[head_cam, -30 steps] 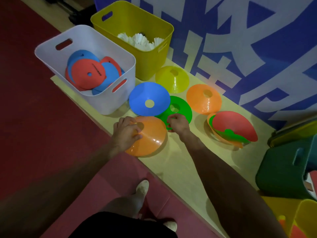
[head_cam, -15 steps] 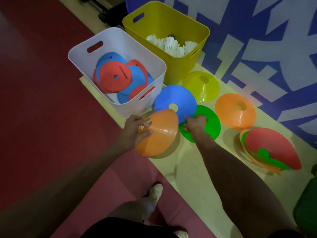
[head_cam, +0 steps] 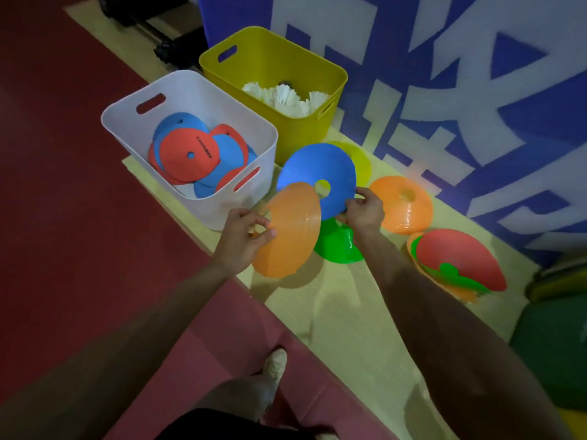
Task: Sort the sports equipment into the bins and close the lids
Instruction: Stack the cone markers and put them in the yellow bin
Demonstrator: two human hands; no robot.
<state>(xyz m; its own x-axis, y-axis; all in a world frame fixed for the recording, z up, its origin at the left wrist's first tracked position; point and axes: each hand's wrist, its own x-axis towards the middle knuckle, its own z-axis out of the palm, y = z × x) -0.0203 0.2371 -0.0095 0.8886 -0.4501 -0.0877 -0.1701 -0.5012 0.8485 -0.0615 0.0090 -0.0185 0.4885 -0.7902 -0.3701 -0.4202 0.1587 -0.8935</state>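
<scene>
Orange disc cone (head_cam: 290,231) held tilted just beside the white bin (head_cam: 203,87), rim pinched between thumb and fingers of the left hand (head_cam: 239,241), blue disc cone (head_cam: 313,168) held up behind it, edge pinched by the right hand (head_cam: 365,212).

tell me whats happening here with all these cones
A person is sorting cones on a wooden surface. The left hand grips an orange cone and the right hand pinches the rim of a blue cone, both held up beside the white bin, which holds red and blue discs. A green cone, a yellow cone, a second orange cone and a mixed stack lie on the surface. The yellow bin holds shuttlecocks.
</scene>
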